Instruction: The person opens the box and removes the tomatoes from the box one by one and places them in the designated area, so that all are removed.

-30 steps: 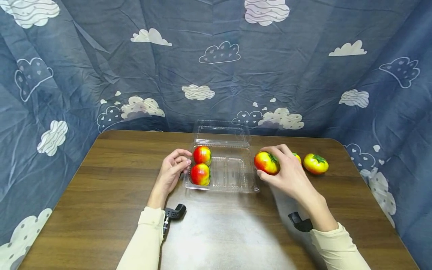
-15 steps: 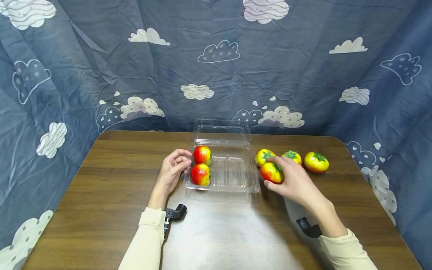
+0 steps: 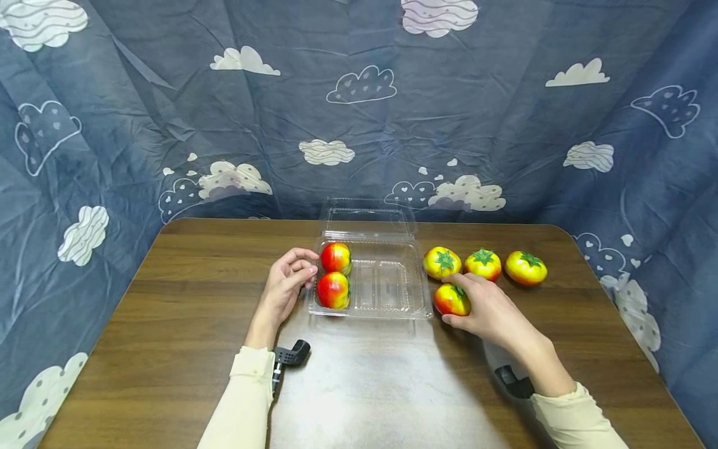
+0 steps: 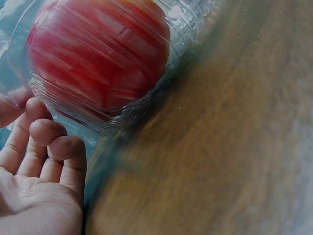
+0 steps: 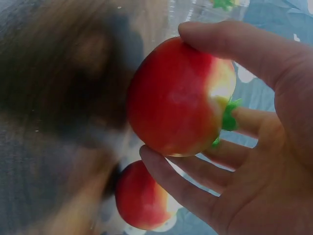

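My right hand holds a red and yellow persimmon with a green leafy top, thumb on one side and fingers on the other. This persimmon is just right of a clear hinged plastic container, low over the table. In the right wrist view, the gripped persimmon shows its red side. My left hand pinches the container's left rim between thumb and fingertips. Inside the container, two persimmons stand in a column along the left side. In the left wrist view, one persimmon shows through the plastic wall.
Three more persimmons lie in a row on the wooden table, right of the container. The container's lid stands open at the back. A blue cloud-print cloth hangs behind the table's far edge.
My right hand has moved right and toward the near edge with its persimmon, lowering it in front of the row. Two persimmons in the row came into fuller view. My left hand stayed put.
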`<state>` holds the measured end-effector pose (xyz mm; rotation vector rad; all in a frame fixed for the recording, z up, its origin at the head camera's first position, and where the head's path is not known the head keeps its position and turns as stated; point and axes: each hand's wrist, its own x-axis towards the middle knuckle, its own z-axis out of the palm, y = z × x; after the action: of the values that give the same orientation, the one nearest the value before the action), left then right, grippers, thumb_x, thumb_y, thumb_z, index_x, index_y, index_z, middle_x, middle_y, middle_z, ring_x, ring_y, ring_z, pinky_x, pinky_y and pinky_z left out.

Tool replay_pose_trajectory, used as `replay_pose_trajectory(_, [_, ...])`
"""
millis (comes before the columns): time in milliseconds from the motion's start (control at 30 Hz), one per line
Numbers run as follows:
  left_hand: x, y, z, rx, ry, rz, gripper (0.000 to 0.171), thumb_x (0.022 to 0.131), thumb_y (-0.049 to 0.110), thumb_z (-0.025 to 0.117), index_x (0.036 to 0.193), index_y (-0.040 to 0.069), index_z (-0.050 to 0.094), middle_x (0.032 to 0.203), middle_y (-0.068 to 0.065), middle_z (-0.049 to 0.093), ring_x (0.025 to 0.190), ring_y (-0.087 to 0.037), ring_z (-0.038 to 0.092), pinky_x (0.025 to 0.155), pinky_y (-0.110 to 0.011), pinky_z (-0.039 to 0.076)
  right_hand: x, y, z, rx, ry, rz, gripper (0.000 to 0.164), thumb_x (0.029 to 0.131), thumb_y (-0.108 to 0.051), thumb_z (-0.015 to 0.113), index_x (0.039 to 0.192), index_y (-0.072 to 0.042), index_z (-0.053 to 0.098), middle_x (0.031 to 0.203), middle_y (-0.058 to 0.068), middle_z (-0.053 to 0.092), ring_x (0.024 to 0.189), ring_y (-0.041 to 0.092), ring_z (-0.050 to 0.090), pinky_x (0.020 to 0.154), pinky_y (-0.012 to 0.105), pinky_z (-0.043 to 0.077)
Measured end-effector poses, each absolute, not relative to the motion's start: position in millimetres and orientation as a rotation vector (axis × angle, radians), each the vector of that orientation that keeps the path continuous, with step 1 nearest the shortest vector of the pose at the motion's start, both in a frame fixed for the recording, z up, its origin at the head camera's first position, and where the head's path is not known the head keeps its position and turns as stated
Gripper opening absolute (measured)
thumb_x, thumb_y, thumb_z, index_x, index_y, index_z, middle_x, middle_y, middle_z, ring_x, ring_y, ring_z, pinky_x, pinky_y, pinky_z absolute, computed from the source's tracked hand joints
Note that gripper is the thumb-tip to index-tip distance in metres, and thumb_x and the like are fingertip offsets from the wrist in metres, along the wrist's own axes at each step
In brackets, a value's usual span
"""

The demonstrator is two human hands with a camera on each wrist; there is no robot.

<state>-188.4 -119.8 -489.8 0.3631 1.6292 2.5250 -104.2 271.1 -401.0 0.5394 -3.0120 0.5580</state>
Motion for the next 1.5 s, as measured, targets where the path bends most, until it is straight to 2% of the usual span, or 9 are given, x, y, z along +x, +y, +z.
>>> replay_pose_trajectory(200, [-187, -121, -490, 0.375, 1.625, 2.524, 0.021, 0.096, -0.011, 0.06, 0.114, 0.0, 0.061, 0.079, 0.0, 0.067, 0.069, -0.011, 0.057, 0.06, -0.019, 0.047, -105, 272, -406, 0.536, -3.018, 0.563, 0.065, 0.075, -0.02, 0.095, 0.129, 0.001, 0.065, 0.12, 0.021, 0.071, 0.105, 0.038, 0.068, 0.096, 0.059, 0.054])
replay_pose_trajectory(533, [-189, -120, -488, 0.38, 1.619, 2.523, 0.021, 0.096, -0.011, 0.059, 0.115, -0.002, 0.061, 0.079, 0.0, 0.067, 0.068, -0.012, 0.056, 0.06, -0.02, 0.047, -105, 274, -403, 0.51, -3.031, 0.563, 0.072, 0.078, -0.029, 0.094, 0.134, 0.001, 0.061, 0.127, 0.023, 0.069, 0.112, 0.043, 0.067, 0.101, 0.062, 0.051])
replay_pose_trajectory(733, [-189, -118, -488, 0.354, 1.604, 2.534, 0.021, 0.095, -0.011, 0.059, 0.114, -0.002, 0.061, 0.078, 0.0, 0.067, 0.067, -0.012, 0.056, 0.06, -0.019, 0.047, -102, 270, -389, 0.493, -2.971, 0.551, 0.066, 0.08, -0.028, 0.092, 0.131, 0.001, 0.063, 0.12, 0.019, 0.072, 0.103, 0.04, 0.069, 0.095, 0.059, 0.054])
replay_pose_trajectory(833, [-189, -119, -489, 0.351, 1.611, 2.536, 0.021, 0.095, -0.011, 0.06, 0.114, -0.002, 0.061, 0.078, 0.0, 0.067, 0.067, -0.012, 0.056, 0.06, -0.019, 0.047, -104, 260, -383, 0.496, -2.9, 0.578, 0.059, 0.082, -0.024, 0.09, 0.129, 0.001, 0.065, 0.117, 0.019, 0.072, 0.103, 0.039, 0.069, 0.093, 0.058, 0.054])
replay_pose_trajectory(1067, [-191, -119, -489, 0.356, 1.618, 2.535, 0.022, 0.095, -0.012, 0.06, 0.116, -0.005, 0.06, 0.078, -0.001, 0.066, 0.067, -0.012, 0.056, 0.06, -0.02, 0.046, -115, 226, -375, 0.524, -2.83, 0.673, 0.057, 0.087, -0.026, 0.086, 0.133, 0.0, 0.063, 0.132, 0.022, 0.066, 0.127, 0.043, 0.059, 0.107, 0.062, 0.046])
replay_pose_trajectory(1267, [-194, -119, -487, 0.34, 1.618, 2.54, 0.021, 0.094, -0.01, 0.062, 0.114, -0.001, 0.062, 0.077, -0.001, 0.066, 0.067, -0.012, 0.055, 0.06, -0.02, 0.046, -126, 200, -373, 0.651, -2.805, 0.661, 0.055, 0.088, -0.023, 0.085, 0.134, -0.002, 0.063, 0.128, 0.018, 0.068, 0.12, 0.037, 0.063, 0.101, 0.057, 0.05])
replay_pose_trajectory(1500, [-191, -121, -489, 0.329, 1.64, 2.527, 0.024, 0.095, -0.011, 0.061, 0.119, -0.011, 0.057, 0.078, 0.0, 0.066, 0.066, -0.012, 0.054, 0.06, -0.02, 0.046, -134, 163, -378, 0.72, -2.843, 0.797, 0.059, 0.091, -0.027, 0.083, 0.139, -0.001, 0.061, 0.137, 0.017, 0.067, 0.127, 0.037, 0.063, 0.107, 0.058, 0.05])
